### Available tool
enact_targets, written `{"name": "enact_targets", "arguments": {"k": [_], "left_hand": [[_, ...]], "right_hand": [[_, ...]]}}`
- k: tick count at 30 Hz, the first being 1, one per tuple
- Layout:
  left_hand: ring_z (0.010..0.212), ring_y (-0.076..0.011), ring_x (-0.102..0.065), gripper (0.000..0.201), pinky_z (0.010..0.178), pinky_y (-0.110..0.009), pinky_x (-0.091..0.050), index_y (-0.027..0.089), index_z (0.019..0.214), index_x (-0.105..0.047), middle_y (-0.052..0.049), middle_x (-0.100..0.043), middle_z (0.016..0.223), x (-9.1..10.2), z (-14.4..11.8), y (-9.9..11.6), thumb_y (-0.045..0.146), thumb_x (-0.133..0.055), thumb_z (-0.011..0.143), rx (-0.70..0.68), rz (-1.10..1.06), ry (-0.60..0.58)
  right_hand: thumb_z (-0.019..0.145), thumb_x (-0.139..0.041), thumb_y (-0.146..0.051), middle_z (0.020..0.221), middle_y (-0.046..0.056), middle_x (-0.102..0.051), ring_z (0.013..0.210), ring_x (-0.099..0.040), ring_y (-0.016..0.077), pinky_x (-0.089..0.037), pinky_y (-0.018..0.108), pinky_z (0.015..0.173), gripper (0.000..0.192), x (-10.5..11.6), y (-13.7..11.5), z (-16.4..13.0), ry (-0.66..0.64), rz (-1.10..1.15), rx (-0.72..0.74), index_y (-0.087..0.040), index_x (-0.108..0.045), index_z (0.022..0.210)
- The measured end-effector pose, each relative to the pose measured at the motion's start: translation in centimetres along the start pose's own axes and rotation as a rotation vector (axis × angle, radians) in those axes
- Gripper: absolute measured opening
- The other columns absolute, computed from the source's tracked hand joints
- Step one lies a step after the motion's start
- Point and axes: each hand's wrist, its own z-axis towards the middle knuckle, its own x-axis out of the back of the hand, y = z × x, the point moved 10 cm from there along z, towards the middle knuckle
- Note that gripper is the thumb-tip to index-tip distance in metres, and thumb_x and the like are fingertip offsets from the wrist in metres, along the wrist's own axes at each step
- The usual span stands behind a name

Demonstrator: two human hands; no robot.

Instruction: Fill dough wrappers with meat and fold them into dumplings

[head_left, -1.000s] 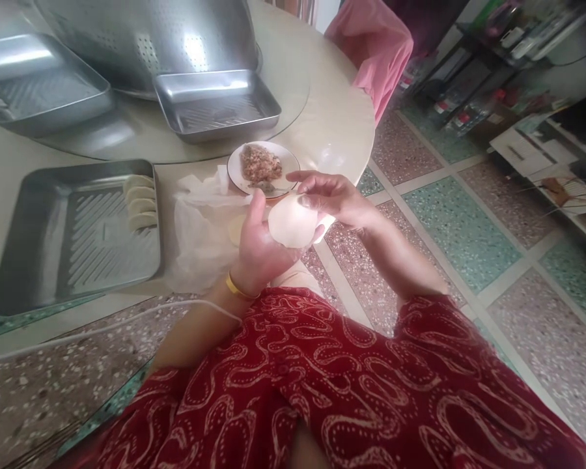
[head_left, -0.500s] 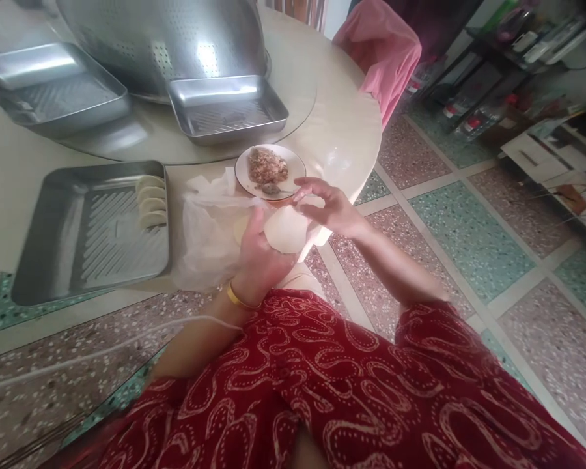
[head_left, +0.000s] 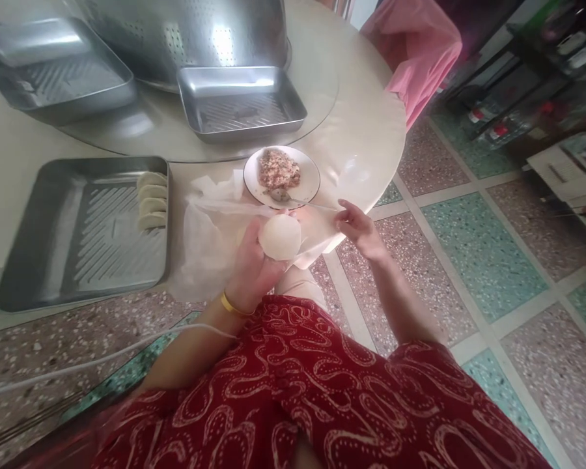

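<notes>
My left hand (head_left: 254,264) holds a round white dough wrapper (head_left: 280,236) flat on its fingers, near the table's edge. My right hand (head_left: 359,228) has its fingers closed on the end of a spoon's handle (head_left: 317,205). The spoon's bowl (head_left: 279,194) rests on a small white plate (head_left: 310,170) that carries a mound of minced filling (head_left: 278,170). Left of the hands stands a metal tray (head_left: 78,234) with several folded dumplings (head_left: 151,200) lined along its right side. A clear plastic bag (head_left: 205,228) with more wrappers lies between the tray and my left hand.
A round pale table (head_left: 366,130) bears a glass turntable with two empty metal trays (head_left: 241,104) (head_left: 53,71) and a large perforated metal basin (head_left: 185,32). A pink-covered chair (head_left: 420,45) stands at the table's far side. Shelves with bottles line the right. A white cable (head_left: 78,361) crosses the floor.
My right hand has left the wrapper, moved right and taken hold of the spoon's handle. My left hand still holds the wrapper. The view has shifted slightly.
</notes>
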Motion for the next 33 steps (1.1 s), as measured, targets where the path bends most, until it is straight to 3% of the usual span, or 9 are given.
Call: {"name": "enact_targets", "arguments": {"k": [5,9,14,21,26,29,33], "left_hand": [[0.126,-0.0283,-0.058,0.047,0.098,-0.044,-0.055,0.021,0.114,-0.062,-0.009,-0.069,0.120,0.1,0.1,0.3,0.056,-0.041,0.091,0.009,0.056,-0.063],[0.126,-0.0286,-0.057,0.047,0.097,-0.046,-0.055,0.021,0.114,-0.062,-0.009,-0.069,0.119,0.5,0.3,0.5,0.057,-0.041,0.092,0.015,0.072,-0.064],[0.126,-0.0297,-0.057,0.050,0.096,-0.046,-0.055,0.020,0.117,-0.062,-0.011,-0.070,0.118,0.7,0.7,0.8,0.057,-0.037,0.093,0.019,0.052,-0.042],[0.127,-0.0294,-0.057,0.049,0.099,-0.045,-0.054,0.020,0.117,-0.062,-0.010,-0.069,0.119,0.8,0.7,1.4,0.055,-0.036,0.095,0.018,-0.018,-0.018],[0.130,-0.0289,-0.055,0.052,0.102,-0.043,-0.052,0.019,0.123,-0.060,-0.009,-0.069,0.121,0.2,0.5,2.4,0.056,-0.038,0.094,-0.013,-0.104,-0.090],[0.130,-0.0275,-0.055,0.054,0.105,-0.040,-0.050,0.016,0.130,-0.056,-0.010,-0.068,0.122,-0.2,0.2,2.6,0.054,-0.039,0.095,-0.016,-0.197,-0.111],[0.130,-0.0284,-0.055,0.056,0.108,-0.042,-0.047,0.013,0.135,-0.052,-0.013,-0.066,0.125,-0.6,-0.2,2.2,0.050,-0.039,0.096,0.021,-0.304,-0.133]], "right_hand": [[0.078,-0.071,-0.049,0.086,-0.002,-0.057,0.077,-0.058,0.0162,-0.056,0.034,0.069,0.042,-1.6,-1.7,2.0,0.013,0.042,0.137,-0.037,-0.062,0.117],[0.080,-0.070,-0.051,0.096,0.000,-0.065,0.086,-0.063,0.0179,-0.057,0.040,0.080,0.030,-2.7,-3.5,3.3,0.014,0.067,0.194,-0.032,-0.067,0.104],[0.086,-0.063,-0.043,0.087,-0.001,-0.068,0.078,-0.064,0.0149,-0.055,0.037,0.083,0.017,-3.8,-6.5,4.4,0.085,0.017,0.256,-0.030,-0.068,0.095],[0.078,-0.068,-0.040,0.092,0.000,-0.068,0.074,-0.059,0.0139,-0.053,0.032,0.072,0.026,-6.1,-7.4,6.1,0.015,-0.056,0.203,-0.027,-0.062,0.100],[0.085,-0.056,-0.026,0.097,0.002,-0.068,0.080,-0.061,0.0146,-0.053,0.035,0.077,0.018,-6.2,-7.5,5.3,0.107,-0.188,0.303,-0.026,-0.064,0.102],[0.084,-0.053,-0.017,0.099,0.002,-0.067,0.081,-0.063,0.0160,-0.054,0.036,0.075,0.025,-6.0,-7.4,3.8,0.105,-0.242,0.388,-0.026,-0.065,0.104],[0.083,-0.050,-0.006,0.104,0.005,-0.064,0.103,-0.060,0.0229,-0.053,0.043,0.085,0.041,-5.6,-7.7,1.5,0.118,-0.487,0.583,-0.030,-0.067,0.110]]}}
